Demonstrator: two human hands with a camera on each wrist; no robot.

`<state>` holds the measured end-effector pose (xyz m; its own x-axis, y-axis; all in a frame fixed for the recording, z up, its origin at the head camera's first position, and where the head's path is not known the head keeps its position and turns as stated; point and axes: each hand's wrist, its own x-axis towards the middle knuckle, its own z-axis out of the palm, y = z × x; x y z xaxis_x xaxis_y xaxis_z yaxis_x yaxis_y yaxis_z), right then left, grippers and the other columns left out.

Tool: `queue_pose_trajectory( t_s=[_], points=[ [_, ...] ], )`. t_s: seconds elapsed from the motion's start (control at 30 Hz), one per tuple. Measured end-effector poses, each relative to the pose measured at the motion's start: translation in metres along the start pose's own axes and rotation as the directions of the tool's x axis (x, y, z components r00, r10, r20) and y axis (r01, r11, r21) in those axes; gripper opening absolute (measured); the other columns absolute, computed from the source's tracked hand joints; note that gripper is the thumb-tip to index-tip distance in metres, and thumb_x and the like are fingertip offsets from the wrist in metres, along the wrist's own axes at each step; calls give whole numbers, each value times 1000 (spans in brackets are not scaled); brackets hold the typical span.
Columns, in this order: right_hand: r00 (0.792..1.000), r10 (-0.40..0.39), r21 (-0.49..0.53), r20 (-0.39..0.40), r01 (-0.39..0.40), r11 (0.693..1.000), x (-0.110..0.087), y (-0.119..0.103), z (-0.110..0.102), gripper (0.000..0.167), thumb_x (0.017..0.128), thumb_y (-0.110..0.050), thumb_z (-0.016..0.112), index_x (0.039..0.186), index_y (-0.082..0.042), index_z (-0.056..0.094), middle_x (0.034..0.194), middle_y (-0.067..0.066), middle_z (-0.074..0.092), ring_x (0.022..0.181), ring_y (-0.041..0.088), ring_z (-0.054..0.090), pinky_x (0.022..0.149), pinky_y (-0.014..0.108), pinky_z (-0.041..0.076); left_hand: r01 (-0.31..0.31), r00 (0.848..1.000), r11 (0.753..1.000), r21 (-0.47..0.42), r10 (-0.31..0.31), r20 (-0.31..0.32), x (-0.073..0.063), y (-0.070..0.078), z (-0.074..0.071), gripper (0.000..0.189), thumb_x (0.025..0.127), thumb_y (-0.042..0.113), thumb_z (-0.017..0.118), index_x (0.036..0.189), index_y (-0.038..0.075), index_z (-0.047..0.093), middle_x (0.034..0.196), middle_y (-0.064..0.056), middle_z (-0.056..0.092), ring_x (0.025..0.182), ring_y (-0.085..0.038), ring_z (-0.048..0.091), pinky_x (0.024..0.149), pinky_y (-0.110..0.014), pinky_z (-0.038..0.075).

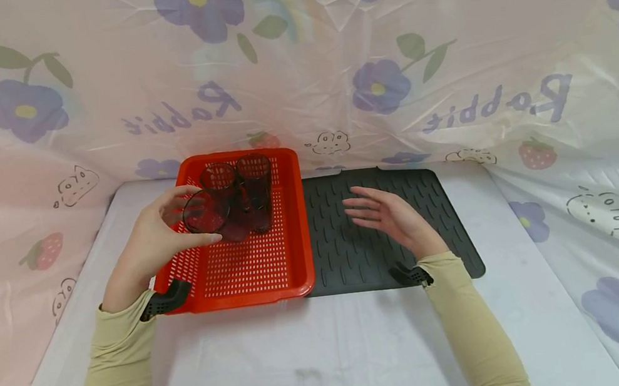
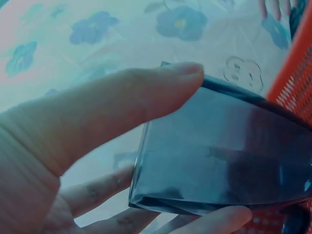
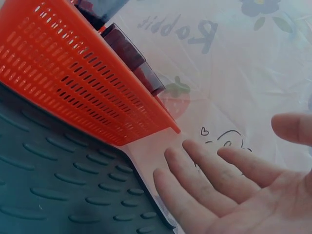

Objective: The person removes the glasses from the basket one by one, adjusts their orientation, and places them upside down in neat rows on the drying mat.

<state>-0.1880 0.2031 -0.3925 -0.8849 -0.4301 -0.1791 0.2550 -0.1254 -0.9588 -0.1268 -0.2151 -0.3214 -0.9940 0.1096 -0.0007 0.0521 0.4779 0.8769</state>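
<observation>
My left hand (image 1: 157, 231) grips a dark tinted drinking glass (image 2: 219, 151) near its rim. The thumb lies on one side and the fingers on the other. In the head view this glass is over the left part of a red perforated basket (image 1: 298, 251), its round mouth facing up toward me. Behind it, toward the back of the basket, stand more dark glasses (image 1: 253, 168). My right hand (image 1: 388, 213) hovers over a dark ridged mat (image 1: 339, 259), palm turned inward, fingers extended and holding nothing. The right wrist view shows those fingers (image 3: 209, 178) spread apart beside the basket's corner.
The basket sits directly left of the mat, its right wall along the mat's edge. Both lie on a white-covered table (image 1: 237, 364). A flower-printed curtain (image 1: 298, 81) hangs behind and at the sides of the table.
</observation>
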Motion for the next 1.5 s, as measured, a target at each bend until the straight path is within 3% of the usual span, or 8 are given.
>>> queue_pose_trajectory(
  t_s=[0.1, 0.23, 0.33, 0.43, 0.57, 0.8, 1.1, 1.5],
  points=[
    [1000, -10, 4, 12, 10, 1000, 1, 2, 2, 50, 105, -33, 39, 148, -9, 34, 142, 18, 45, 130, 33, 43, 104, 45, 37, -3, 1000, 998, -65, 3, -4, -1, 8, 3, 79, 66, 28, 89, 134, 29, 48, 127, 1, 51, 114, -18, 52, 80, -30, 49],
    [1000, -15, -2, 20, 15, 1000, 3, 5, 6, 49, 105, -32, 37, 148, -8, 34, 142, 18, 45, 129, 33, 44, 103, 44, 38, -13, 1000, 990, -139, 14, 4, -3, 17, 10, 77, 66, 26, 89, 132, 28, 50, 129, 4, 48, 117, -16, 50, 89, -34, 46],
    [1000, -13, 0, 17, 13, 1000, 3, 7, 9, 48, 105, -32, 37, 147, -8, 35, 142, 18, 45, 129, 33, 45, 103, 43, 39, -24, 1000, 982, -186, 27, 13, -5, 23, 16, 77, 67, 23, 89, 133, 26, 50, 130, 4, 46, 121, -18, 47, 94, -38, 44],
    [1000, -6, 12, 20, 6, 1000, 4, 7, 12, 48, 105, -32, 37, 146, -8, 36, 142, 18, 45, 128, 32, 45, 103, 43, 39, -51, 999, 967, -251, 54, 5, -5, 27, 23, 76, 67, 16, 89, 133, 22, 50, 130, -1, 47, 121, -21, 49, 92, -33, 47],
    [1000, 2, 27, 23, -3, 1000, 4, 8, 15, 47, 105, -32, 39, 146, -9, 38, 141, 17, 46, 128, 32, 46, 103, 43, 39, -90, 996, 935, -343, 87, -24, -2, 30, 36, 75, 68, 8, 87, 132, 17, 50, 127, -8, 49, 114, -25, 54, 84, -27, 52],
    [999, -2, 50, 40, 0, 999, 7, 11, 22, 47, 104, -32, 40, 145, -9, 39, 141, 18, 46, 128, 33, 45, 103, 44, 39, -114, 994, 858, -501, 99, -56, 8, 31, 59, 76, 68, -1, 85, 132, 11, 47, 126, -14, 49, 112, -30, 54, 79, -27, 54],
    [999, 8, 80, 41, -11, 997, 10, 13, 28, 47, 104, -32, 41, 145, -9, 39, 142, 19, 45, 127, 33, 46, 103, 43, 39, -149, 989, 802, -578, 111, -101, 17, 35, 84, 76, 68, -2, 85, 132, 10, 46, 126, -19, 48, 112, -34, 53, 80, -29, 54],
    [999, 8, 212, 46, -18, 977, 14, 14, 39, 49, 104, -33, 37, 146, -7, 36, 138, 22, 46, 124, 41, 48, 100, 47, 41, -129, 992, 766, -629, 105, -76, 29, 38, 112, 75, 70, -2, 83, 132, 12, 44, 123, -15, 51, 110, -27, 57, 82, -32, 54]
  ],
)
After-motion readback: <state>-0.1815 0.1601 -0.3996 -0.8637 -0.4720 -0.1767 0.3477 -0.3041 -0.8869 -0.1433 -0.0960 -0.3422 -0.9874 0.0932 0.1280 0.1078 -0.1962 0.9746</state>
